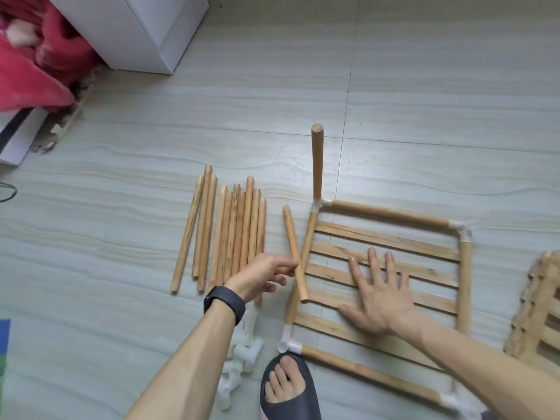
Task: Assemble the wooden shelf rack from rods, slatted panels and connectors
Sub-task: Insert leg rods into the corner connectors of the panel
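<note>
The left hand [263, 275] pinches one wooden rod [294, 253] between its fingers, just left of the square frame [391, 213] on the floor [121, 225]. The right hand [375, 294] lies flat and wide open on the slatted panel [333, 269] inside that frame (holding nothing). One upright rod [317, 160] stands in the far left corner connector [321, 204]. A pile of loose rods [225, 234] lies to the left, with white connectors [242, 356] nearer.
</note>
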A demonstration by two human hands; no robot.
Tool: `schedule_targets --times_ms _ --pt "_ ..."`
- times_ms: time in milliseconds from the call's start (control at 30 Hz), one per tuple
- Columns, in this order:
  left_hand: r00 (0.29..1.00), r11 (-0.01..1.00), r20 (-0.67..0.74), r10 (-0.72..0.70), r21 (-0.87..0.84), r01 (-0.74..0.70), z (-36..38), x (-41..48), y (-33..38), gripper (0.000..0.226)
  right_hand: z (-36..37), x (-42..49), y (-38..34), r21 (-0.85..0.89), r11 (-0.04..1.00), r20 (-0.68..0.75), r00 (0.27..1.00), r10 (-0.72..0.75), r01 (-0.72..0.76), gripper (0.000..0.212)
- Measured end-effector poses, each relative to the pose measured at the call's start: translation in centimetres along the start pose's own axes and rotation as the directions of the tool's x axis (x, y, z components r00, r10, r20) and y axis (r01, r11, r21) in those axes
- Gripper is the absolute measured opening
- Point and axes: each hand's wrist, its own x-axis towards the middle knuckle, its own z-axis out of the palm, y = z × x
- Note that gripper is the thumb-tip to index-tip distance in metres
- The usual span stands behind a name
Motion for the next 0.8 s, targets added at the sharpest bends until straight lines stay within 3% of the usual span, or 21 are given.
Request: schedule_targets --times_ms 67,133,233,300,400,467,533,600,667,700,800 --pt "0.987 0.998 0.16 -0.021 -0.05 0.03 0.7 -1.1 0.8 0.012 -2.3 -0.5 -0.2 0.066 0.994 -0.086 0.993 -0.084 0.09 0.1" --pt "0.954 0.999 0.297 -0.034 0.04 0.023 1.9 -1.7 2.0 0.011 -4.9 -0.9 -0.1 0.141 0.964 -0.244 0.952 -0.185 0.223 0.091" --pt "0.876 0.968 0.476 -0.079 0.248 -0.048 4.5 -2.0 3.9 0.019 -8.0 -1.9 0.7 -0.034 0.916 -0.359 0.851 -0.383 0.399 0.076" --pt "0.841 0.93 0.529 -0.119 0.356 -0.093 6.5 -2.1 5.3 0.024 -9.5 -2.7 1.9 -0.205 0.861 -0.323 0.798 -0.508 0.466 0.059" --pt "0.874 0.87 0.482 -0.054 0.452 -0.195 9.7 -1.8 7.5 0.021 -10.0 -3.9 5.3 -0.208 0.857 -0.378 0.77 -0.515 0.471 0.05" --pt "0.932 0.866 0.357 0.062 0.445 -0.228 11.8 -0.6 8.0 0.019 -9.3 -4.3 8.5 -0.104 0.917 -0.5 0.777 -0.383 0.385 0.042" --pt "0.962 0.816 0.158 0.222 0.51 -0.272 13.7 1.4 7.6 0.022 -8.3 -4.9 11.4 0.102 0.958 -0.601 0.784 -0.156 0.269 0.04" --pt "0.92 0.578 0.058 0.389 0.762 -0.292 15.3 3.5 6.3 0.03 -7.6 -5.7 13.5 0.337 0.919 -0.68 0.728 0.087 0.205 0.032" --pt "0.892 0.282 0.102 0.441 0.928 -0.246 16.6 5.0 4.6 0.058 -6.7 -6.5 14.9 0.539 0.828 -0.664 0.684 0.302 0.157 0.02" --pt "0.889 0.184 0.135 0.438 0.954 -0.236 17.0 5.8 3.8 0.071 -6.5 -6.9 15.2 0.649 0.744 -0.617 0.683 0.391 0.16 0.015" --pt "0.922 0.031 0.187 0.339 0.977 -0.21 17.8 8.1 1.1 0.094 -6.4 -7.4 16.1 0.861 0.456 -0.481 0.654 0.585 0.225 0.015"
